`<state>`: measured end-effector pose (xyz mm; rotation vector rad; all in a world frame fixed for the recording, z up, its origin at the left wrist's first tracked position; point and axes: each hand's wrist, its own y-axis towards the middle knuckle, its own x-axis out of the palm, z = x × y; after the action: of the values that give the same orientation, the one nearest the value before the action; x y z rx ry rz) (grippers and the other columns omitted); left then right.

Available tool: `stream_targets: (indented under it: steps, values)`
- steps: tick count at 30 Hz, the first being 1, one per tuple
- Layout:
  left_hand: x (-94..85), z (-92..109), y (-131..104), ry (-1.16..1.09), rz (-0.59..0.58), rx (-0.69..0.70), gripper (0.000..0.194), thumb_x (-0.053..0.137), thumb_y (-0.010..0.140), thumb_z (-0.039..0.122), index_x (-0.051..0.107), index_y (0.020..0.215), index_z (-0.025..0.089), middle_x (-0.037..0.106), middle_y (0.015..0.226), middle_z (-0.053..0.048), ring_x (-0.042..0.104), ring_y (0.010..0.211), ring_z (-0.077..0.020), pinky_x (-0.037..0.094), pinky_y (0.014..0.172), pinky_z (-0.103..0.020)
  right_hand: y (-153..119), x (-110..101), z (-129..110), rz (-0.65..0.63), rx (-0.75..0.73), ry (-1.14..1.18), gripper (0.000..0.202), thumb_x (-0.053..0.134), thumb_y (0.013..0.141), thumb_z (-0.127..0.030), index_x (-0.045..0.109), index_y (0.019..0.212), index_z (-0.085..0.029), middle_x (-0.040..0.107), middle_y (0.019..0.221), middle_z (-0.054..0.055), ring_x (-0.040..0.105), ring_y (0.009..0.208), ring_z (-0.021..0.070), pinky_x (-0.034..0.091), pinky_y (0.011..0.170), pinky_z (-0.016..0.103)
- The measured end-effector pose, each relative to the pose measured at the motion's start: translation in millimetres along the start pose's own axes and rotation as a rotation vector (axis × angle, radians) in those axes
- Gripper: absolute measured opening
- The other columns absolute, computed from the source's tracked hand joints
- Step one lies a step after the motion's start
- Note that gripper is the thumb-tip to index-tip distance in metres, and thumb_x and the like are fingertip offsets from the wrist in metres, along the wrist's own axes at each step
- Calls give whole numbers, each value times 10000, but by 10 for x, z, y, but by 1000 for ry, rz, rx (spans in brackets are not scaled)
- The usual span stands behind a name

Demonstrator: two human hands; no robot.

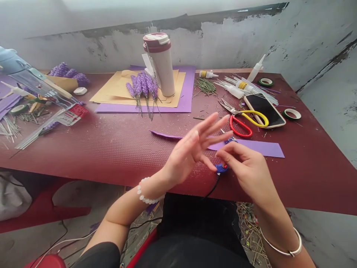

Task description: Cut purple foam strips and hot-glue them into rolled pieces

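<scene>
Closely framed at a dark red table (111, 152), you bring the thumb and forefinger of your right hand (248, 171) together in a pinch; whether anything sits between them cannot be told. Your left hand (186, 154) is fanned wide, gripping nothing. Just beside both hands is a blue tool (220, 168) with a black cord, partly covered by your right fingers, its full shape hard to make out. Behind your hands runs 1 flat purple strip (260, 148), partly hidden; 1 curled purple strip (166, 136) disappears behind your left. Farther back, red-and-yellow-handled scissors (235, 111) overlap a dark-screened phone (267, 109). At left, a red-and-white label (69, 114) carries illegible print, near a clear bottle (30, 78) cropped by the frame. Beyond, 2 small bottles (242, 86) wear yellow labels, their lettering too small to read.
</scene>
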<state>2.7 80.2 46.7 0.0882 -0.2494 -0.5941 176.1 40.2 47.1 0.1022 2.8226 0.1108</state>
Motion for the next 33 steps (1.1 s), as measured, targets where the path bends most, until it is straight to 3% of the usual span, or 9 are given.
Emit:
stream_targets:
  steps: [2,4,8,13,17,21,25,29,33]
  values:
    - [1,-23,-5,51,144,110,522,363,1036,516,431,1500,287,536,1554,-79,603,1338,-283,540,518,-186,23,-50,36,64,-20,70,191,711,852,-282,688,673,-218,622,587,-36,559,556,125,450,555,253]
    - [21,-64,-13,130,192,144,393,480,1028,420,555,1371,242,679,1366,-88,666,1234,-252,568,602,-209,57,-72,64,112,-39,222,155,744,849,-288,719,707,-230,647,620,-37,589,595,121,482,593,241]
    - [114,-184,-24,575,6,7,231,743,902,292,692,1097,180,740,1106,-63,699,1028,-206,572,906,-336,128,-22,52,139,-53,509,175,823,812,-361,739,718,-240,649,637,-40,594,616,111,516,617,230]
    - [186,-288,-8,923,-69,-87,292,823,818,373,705,1019,199,704,1048,-58,666,959,-228,556,854,-371,136,56,-16,83,-48,692,188,846,803,-402,762,762,-239,637,676,-41,591,640,98,551,646,220]
    - [151,-271,3,835,-20,-49,260,820,827,288,699,1035,190,711,965,-27,653,891,-191,524,810,-320,111,70,-93,-17,-32,783,127,804,858,-348,768,815,-234,628,681,-42,595,650,91,565,647,210]
    - [129,-242,3,709,-42,-41,10,735,888,171,736,889,181,736,891,-8,646,828,-156,489,770,-273,127,62,-167,-59,-57,815,63,774,876,-285,777,844,-231,642,664,-54,605,628,71,566,649,178]
    - [123,-203,11,598,-6,-125,94,693,904,167,742,824,162,743,830,-12,616,748,-134,470,736,-254,146,39,-123,96,-112,689,27,764,876,-254,757,902,-259,689,681,-58,633,617,98,563,613,219]
    - [87,-155,32,299,42,-234,183,711,891,322,736,834,150,747,843,-24,621,752,-138,484,731,-254,113,-1,53,321,-244,428,90,787,858,-204,746,808,-267,734,762,-34,685,738,139,573,754,283]
    - [50,-133,53,83,33,-230,193,709,881,336,746,817,158,734,822,-8,636,808,-131,488,816,-245,38,-54,197,219,-314,221,171,840,789,-151,810,806,-319,702,920,-14,664,962,170,536,905,312]
